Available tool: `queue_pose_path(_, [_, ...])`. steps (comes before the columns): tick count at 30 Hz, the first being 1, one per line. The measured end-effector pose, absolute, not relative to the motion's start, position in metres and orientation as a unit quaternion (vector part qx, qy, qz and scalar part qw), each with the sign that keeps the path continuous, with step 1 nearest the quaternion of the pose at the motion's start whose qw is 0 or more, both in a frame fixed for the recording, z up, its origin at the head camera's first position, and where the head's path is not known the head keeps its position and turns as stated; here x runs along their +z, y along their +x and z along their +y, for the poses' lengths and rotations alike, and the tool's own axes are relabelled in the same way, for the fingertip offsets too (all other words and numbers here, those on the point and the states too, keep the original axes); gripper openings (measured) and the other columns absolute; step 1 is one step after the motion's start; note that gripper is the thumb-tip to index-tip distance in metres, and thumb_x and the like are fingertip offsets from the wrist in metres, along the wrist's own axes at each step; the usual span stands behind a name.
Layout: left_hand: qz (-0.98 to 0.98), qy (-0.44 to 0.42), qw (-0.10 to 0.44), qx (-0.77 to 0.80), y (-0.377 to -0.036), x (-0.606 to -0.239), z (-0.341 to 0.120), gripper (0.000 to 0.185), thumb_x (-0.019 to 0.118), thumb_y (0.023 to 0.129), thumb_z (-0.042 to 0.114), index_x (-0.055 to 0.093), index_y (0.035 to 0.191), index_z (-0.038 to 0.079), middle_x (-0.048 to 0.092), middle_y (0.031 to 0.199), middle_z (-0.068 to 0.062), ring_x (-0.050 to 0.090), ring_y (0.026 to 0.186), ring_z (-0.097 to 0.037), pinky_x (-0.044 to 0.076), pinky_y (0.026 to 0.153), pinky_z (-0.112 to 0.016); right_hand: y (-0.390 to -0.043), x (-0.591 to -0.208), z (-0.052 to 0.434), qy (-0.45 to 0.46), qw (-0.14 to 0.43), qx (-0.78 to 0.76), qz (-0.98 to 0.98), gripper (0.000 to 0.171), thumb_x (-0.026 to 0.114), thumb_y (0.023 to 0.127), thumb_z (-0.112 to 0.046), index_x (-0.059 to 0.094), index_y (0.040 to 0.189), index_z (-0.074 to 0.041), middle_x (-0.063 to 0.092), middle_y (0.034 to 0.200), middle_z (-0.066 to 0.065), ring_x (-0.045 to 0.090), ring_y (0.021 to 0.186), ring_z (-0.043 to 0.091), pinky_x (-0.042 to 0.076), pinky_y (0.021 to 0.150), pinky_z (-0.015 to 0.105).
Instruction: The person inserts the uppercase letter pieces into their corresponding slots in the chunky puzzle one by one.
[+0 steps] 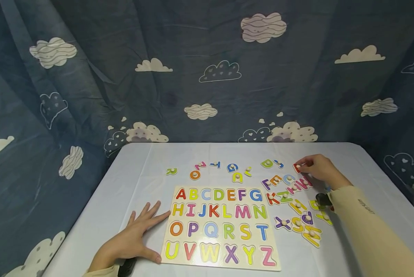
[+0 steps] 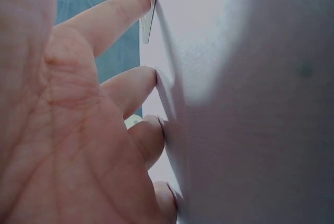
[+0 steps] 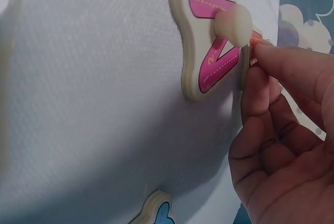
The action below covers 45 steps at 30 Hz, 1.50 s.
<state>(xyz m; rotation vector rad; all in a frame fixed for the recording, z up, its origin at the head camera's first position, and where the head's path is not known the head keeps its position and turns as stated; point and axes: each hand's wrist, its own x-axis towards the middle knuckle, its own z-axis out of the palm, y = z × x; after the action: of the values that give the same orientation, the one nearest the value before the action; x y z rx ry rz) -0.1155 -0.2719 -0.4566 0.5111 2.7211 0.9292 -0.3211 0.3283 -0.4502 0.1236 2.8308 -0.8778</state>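
Observation:
A pale wooden alphabet board (image 1: 218,236) lies flat on the table, with rows of coloured letters A to Z. My left hand (image 1: 137,234) is spread beside its left edge; thumb and index fingertip touch that edge, and the left wrist view shows a finger against the board's side (image 2: 148,20). My right hand (image 1: 319,169), at the far right, pinches a small red letter piece (image 1: 297,168) between thumb and fingers, which hide most of it; I cannot tell which letter. Just beside it lies a knobbed pink M piece (image 3: 222,72).
Loose knobbed letter pieces lie right of the board, among them a purple X (image 1: 283,223) and a red K (image 1: 272,198). More are scattered behind it, including a green R (image 1: 171,171) and an orange O (image 1: 195,175). A dark cloud-print curtain (image 1: 179,46) hangs behind the table.

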Motion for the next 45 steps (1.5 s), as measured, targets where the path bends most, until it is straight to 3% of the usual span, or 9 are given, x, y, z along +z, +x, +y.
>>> queue_pose_path(10, [0.927,0.176,0.104,0.315,-0.115,-0.458,-0.273,0.123,0.104,0.052,0.054,0.052,0.161,0.032,0.025,0.178,-0.020,0.007,0.163,-0.059,-0.004,0.119,-0.088,-0.319,-0.450,0.327,0.026,0.069,-0.283,0.956,0.034,0.069,0.105,-0.017,0.067,0.127,0.008,0.064,0.107,0.025,0.059,0.094,0.033,0.054,0.072,0.026])
queue_pose_path(25, [0.936,0.165,0.095,0.296,-0.115,-0.450,-0.278,0.121,0.103,0.051,0.055,0.055,0.159,0.028,0.029,0.177,-0.020,0.013,0.163,-0.058,0.001,0.122,-0.087,-0.313,-0.436,0.318,0.030,0.052,-0.301,0.952,0.040,0.070,0.105,-0.022,0.064,0.126,0.011,0.066,0.115,0.029,0.059,0.097,0.035,0.055,0.080,0.033])
queue_pose_path(34, [0.931,0.184,0.109,0.294,-0.122,-0.459,-0.267,0.120,0.103,0.054,0.055,0.054,0.160,0.027,0.026,0.178,-0.020,0.011,0.164,-0.057,0.002,0.123,-0.086,-0.298,-0.434,0.326,-0.008,0.044,-0.298,0.954,0.044,0.072,0.105,-0.030,0.067,0.125,0.009,0.071,0.109,0.025,0.061,0.091,0.029,0.051,0.070,0.027])
queue_pose_path(39, [0.935,0.177,0.108,0.288,-0.122,-0.455,-0.270,0.120,0.103,0.054,0.053,0.054,0.160,0.025,0.026,0.178,-0.020,0.011,0.164,-0.056,0.002,0.123,-0.086,-0.298,-0.426,0.307,-0.040,0.052,-0.308,0.949,0.043,0.073,0.104,-0.033,0.069,0.124,0.005,0.073,0.105,0.018,0.060,0.092,0.028,0.052,0.070,0.025])
queue_pose_path(45, [0.936,0.162,0.114,0.292,-0.118,-0.455,-0.273,0.120,0.104,0.053,0.052,0.055,0.159,0.025,0.025,0.178,-0.019,0.009,0.165,-0.055,-0.001,0.124,-0.085,-0.297,-0.419,0.278,-0.074,0.056,-0.321,0.943,0.039,0.074,0.103,-0.028,0.070,0.125,0.005,0.074,0.107,0.018,0.060,0.093,0.026,0.051,0.069,0.021])
